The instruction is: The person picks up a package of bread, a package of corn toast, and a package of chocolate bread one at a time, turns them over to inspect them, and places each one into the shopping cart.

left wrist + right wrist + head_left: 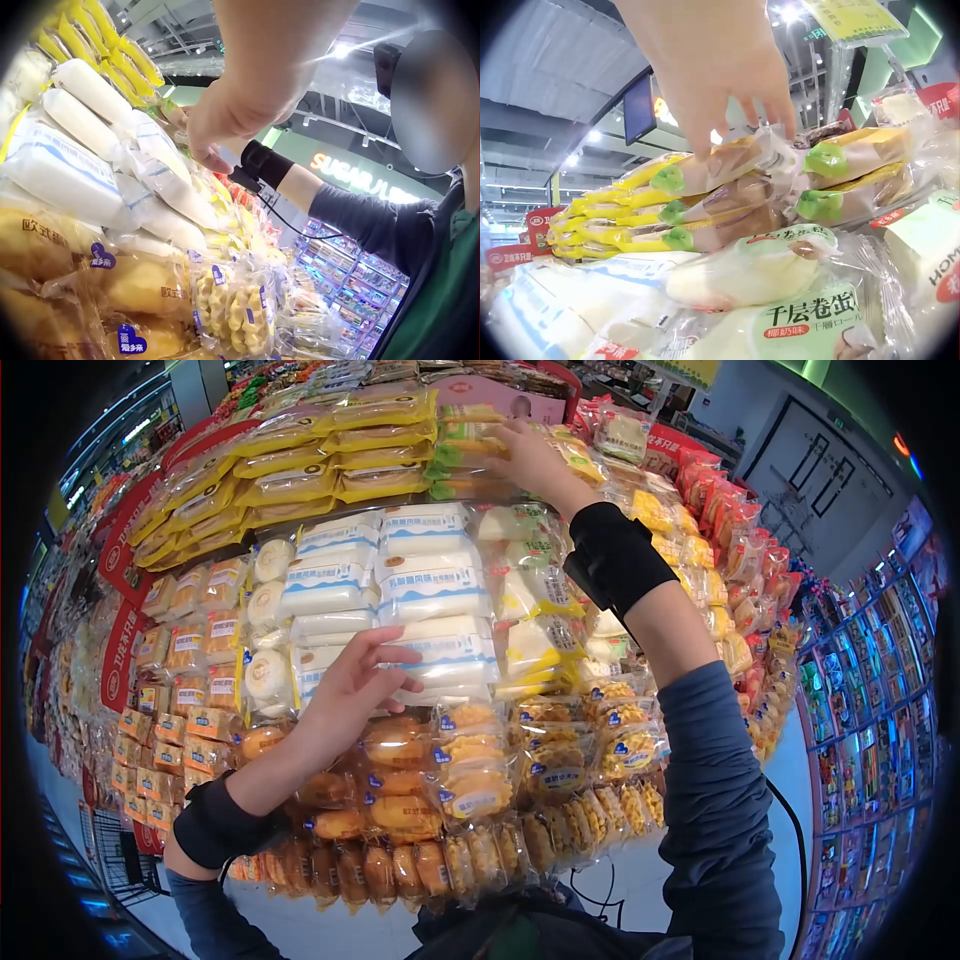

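Observation:
My right hand (540, 460) reaches to the back of the display and grips the top packaged bread (712, 165) of a stack with green-marked wrappers. In the right wrist view, the thumb lies at its near side and the other fingers come down over its far end. My left hand (350, 685) hovers with loosely bent fingers over white-and-blue packs of rolls (440, 650), holding nothing. Packs of layered egg-skin rolls (810, 315) lie below the right hand. Nearer my body are bagged brown buns (405, 815) and waffle-like pastries (475, 790).
Yellow-wrapped breads (290, 485) are stacked at the back left. Small packaged cakes (185, 650) fill the left side, and red packs (735, 525) line the right. A red sign strip (125, 645) edges the display. Shelves (870, 760) stand across the aisle on the right.

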### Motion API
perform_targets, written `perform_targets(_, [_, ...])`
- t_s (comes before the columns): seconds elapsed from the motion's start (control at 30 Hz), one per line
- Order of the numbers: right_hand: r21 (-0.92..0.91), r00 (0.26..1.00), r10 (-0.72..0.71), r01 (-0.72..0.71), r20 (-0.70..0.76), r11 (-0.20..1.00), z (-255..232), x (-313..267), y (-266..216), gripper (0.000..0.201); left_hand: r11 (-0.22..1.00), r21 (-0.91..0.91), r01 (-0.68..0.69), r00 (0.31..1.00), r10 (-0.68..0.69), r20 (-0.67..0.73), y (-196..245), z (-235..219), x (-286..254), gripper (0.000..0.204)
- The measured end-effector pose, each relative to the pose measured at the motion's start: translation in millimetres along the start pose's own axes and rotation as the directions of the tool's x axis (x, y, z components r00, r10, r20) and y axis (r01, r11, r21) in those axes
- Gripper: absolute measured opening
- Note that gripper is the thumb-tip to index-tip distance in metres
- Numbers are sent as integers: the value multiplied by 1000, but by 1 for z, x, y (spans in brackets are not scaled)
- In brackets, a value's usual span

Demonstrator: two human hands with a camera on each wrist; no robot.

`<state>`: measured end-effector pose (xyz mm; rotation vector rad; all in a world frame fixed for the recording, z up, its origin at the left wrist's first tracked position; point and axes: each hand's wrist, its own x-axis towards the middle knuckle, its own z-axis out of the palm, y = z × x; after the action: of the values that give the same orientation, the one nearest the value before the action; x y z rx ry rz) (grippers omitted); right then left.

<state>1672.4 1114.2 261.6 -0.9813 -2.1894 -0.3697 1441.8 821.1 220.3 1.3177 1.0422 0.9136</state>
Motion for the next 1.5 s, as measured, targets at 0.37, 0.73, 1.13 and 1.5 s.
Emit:
perform_targets(0.37, [-33,1000,5,-4,15,999,22,14,-2,33,1000,-10,0,999,-1,-40,1,-4,0,39])
perform_targets(0.73, [-145,996,-49,39,-68,989,6,-2,-37,42,999,-49,-15,1000,14,-28,9,8,-17,41])
perform_targets(1.13, [-65,912,-402,408,83,911,-71,-68,-143,45,999,-1,-38,999,38,33,8,17,-37,40])
perform_targets(1.5, [32,907,-401,400,130,916,-116,-121,-176,32,997,7,-83,985,81,154,3,16,-49,40])
